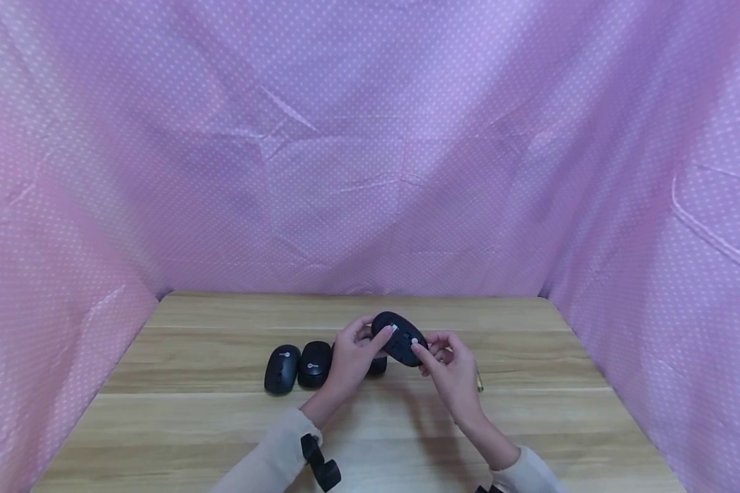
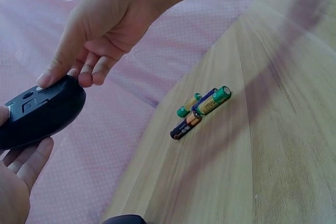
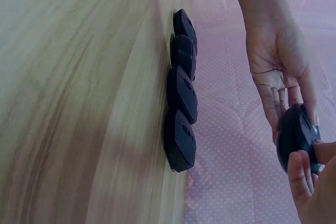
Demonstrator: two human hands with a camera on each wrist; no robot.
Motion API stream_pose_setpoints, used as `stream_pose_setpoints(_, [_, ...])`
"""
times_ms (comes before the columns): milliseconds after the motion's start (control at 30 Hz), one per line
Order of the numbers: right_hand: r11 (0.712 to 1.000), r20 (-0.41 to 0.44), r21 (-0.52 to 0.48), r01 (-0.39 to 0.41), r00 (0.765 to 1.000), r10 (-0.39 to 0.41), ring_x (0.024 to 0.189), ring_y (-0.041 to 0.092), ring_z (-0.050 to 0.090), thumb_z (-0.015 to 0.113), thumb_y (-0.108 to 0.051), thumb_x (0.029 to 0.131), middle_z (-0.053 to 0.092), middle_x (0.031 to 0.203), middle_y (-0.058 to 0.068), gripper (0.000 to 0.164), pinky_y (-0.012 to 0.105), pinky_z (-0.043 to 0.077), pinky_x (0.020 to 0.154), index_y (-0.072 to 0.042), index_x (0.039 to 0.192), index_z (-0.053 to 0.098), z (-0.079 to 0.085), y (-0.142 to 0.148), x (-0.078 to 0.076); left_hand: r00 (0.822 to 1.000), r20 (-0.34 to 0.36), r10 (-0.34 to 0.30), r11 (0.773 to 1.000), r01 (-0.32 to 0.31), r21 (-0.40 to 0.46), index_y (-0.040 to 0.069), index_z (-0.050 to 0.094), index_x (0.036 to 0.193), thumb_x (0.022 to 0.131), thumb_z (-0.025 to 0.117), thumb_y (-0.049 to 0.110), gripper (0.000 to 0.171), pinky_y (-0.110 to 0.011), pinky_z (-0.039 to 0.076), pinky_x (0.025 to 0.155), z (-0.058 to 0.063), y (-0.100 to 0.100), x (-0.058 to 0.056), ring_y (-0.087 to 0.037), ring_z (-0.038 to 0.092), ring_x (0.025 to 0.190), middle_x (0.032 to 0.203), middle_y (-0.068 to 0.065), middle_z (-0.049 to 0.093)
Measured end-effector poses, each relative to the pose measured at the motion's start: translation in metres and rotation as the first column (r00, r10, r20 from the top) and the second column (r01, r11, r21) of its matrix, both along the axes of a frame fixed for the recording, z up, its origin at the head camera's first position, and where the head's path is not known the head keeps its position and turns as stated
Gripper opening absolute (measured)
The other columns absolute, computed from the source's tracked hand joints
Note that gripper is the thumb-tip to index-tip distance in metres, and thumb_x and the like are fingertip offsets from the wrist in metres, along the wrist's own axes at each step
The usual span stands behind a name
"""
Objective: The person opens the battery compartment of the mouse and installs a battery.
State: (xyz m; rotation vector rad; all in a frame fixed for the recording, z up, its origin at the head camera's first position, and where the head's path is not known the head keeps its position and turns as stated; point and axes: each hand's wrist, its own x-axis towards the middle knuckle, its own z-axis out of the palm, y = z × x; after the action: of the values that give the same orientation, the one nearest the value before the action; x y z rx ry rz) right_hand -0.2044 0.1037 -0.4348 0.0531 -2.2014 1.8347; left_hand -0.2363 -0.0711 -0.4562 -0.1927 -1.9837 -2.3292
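Note:
Both hands hold a black computer mouse [image 1: 399, 339] above the table, its underside turned up toward the head view. The left hand [image 1: 349, 359] grips the left end, thumb on the underside and fingers beneath. At the other end, the right hand [image 1: 455, 376] pinches the mouse, its thumb pressing on the underside near the edge. The left wrist view shows this right thumb [image 2: 50, 77] on the flat face, beside a small rectangular outline. In the right wrist view the held mouse [image 3: 295, 135] is tilted, partly covered by the right hand's fingers [image 3: 298, 177].
Several black mice [image 3: 181, 95] stand in a row on the wooden table [image 1: 210, 424], left of the hands; the left hand hides part of the row in the head view. Several small batteries [image 2: 210, 102] lie grouped on the right. A pink dotted cloth [image 1: 370, 205] surrounds the table.

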Motion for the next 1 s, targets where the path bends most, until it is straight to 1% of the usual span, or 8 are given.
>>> stream_pose_setpoints(167, [0.994,0.132,-0.058,-0.092,0.986,0.099,0.061,0.011,0.065,0.077,-0.004,0.089,0.067,0.099,0.015,0.030,0.029,0.061,0.058,0.006,0.114,0.064,0.003,0.008,-0.004,0.999,0.018,-0.036,0.999,0.036,-0.006,0.000,0.062,0.129,0.095,0.073,0.021,0.041,-0.040,0.064,0.081,0.002,-0.004,0.000,-0.027,0.076,0.093,0.112,-0.023,0.072])
stream_pose_setpoints(267, [0.976,0.239,-0.091,-0.196,0.947,0.213,0.064,0.012,0.066,0.073,-0.006,0.093,0.071,0.104,0.015,0.035,0.029,0.062,0.062,0.007,0.124,0.063,0.006,0.015,-0.008,0.998,0.024,-0.061,0.998,0.061,-0.014,0.002,0.062,0.129,0.095,0.074,0.022,0.042,-0.039,0.064,0.081,0.003,-0.007,0.000,-0.027,0.076,0.094,0.113,-0.022,0.072])
stream_pose_setpoints(367, [0.960,0.288,-0.093,-0.265,0.916,0.280,0.064,0.012,0.066,0.072,-0.010,0.095,0.073,0.100,0.016,0.040,0.028,0.062,0.064,0.009,0.128,0.061,0.009,0.021,-0.009,0.996,0.024,-0.087,0.996,0.088,-0.024,0.003,0.062,0.130,0.094,0.075,0.023,0.043,-0.036,0.064,0.080,0.003,-0.010,0.000,-0.027,0.077,0.094,0.112,-0.022,0.072])
stream_pose_setpoints(433, [0.953,0.281,-0.100,-0.285,0.911,0.302,0.064,0.013,0.067,0.072,-0.011,0.095,0.073,0.098,0.016,0.045,0.030,0.062,0.063,0.008,0.132,0.056,0.009,0.022,-0.008,0.995,0.026,-0.099,0.995,0.100,-0.029,0.003,0.062,0.131,0.094,0.075,0.023,0.043,-0.035,0.064,0.079,0.003,-0.010,-0.001,-0.027,0.077,0.094,0.111,-0.021,0.072])
stream_pose_setpoints(567, [0.947,0.216,-0.092,-0.307,0.922,0.320,0.061,0.015,0.068,0.074,-0.006,0.092,0.073,0.098,0.020,0.049,0.036,0.064,0.062,0.005,0.133,0.049,0.007,0.020,-0.005,0.992,0.045,-0.115,0.993,0.116,-0.032,0.002,0.061,0.131,0.096,0.073,0.024,0.044,-0.036,0.064,0.079,0.001,-0.010,-0.002,-0.027,0.077,0.094,0.113,-0.022,0.073])
stream_pose_setpoints(667, [0.940,0.181,-0.050,-0.337,0.923,0.341,0.060,0.017,0.070,0.075,-0.002,0.090,0.071,0.102,0.025,0.049,0.040,0.064,0.061,0.002,0.133,0.052,0.005,0.020,-0.003,0.990,0.079,-0.116,0.991,0.120,-0.055,0.001,0.062,0.130,0.095,0.073,0.026,0.044,-0.036,0.064,0.077,0.000,-0.011,-0.004,-0.027,0.078,0.090,0.112,-0.023,0.074])
stream_pose_setpoints(867, [0.888,0.170,0.044,-0.458,0.879,0.445,0.066,0.022,0.075,0.081,-0.007,0.084,0.068,0.110,0.031,0.065,0.050,0.063,0.067,-0.002,0.142,0.052,0.001,0.024,-0.002,0.980,0.144,-0.134,0.980,0.152,-0.127,0.001,0.063,0.129,0.095,0.073,0.031,0.047,-0.035,0.065,0.075,0.000,-0.017,-0.005,-0.024,0.077,0.083,0.112,-0.021,0.075])
stream_pose_setpoints(1000, [0.860,0.130,0.131,-0.494,0.868,0.479,0.070,0.019,0.076,0.084,-0.012,0.082,0.071,0.106,0.028,0.069,0.042,0.064,0.066,-0.005,0.143,0.052,-0.001,0.025,0.000,0.974,0.153,-0.168,0.968,0.193,-0.162,0.002,0.065,0.128,0.095,0.073,0.033,0.046,-0.034,0.064,0.076,0.000,-0.021,-0.005,-0.024,0.077,0.083,0.112,-0.019,0.075])
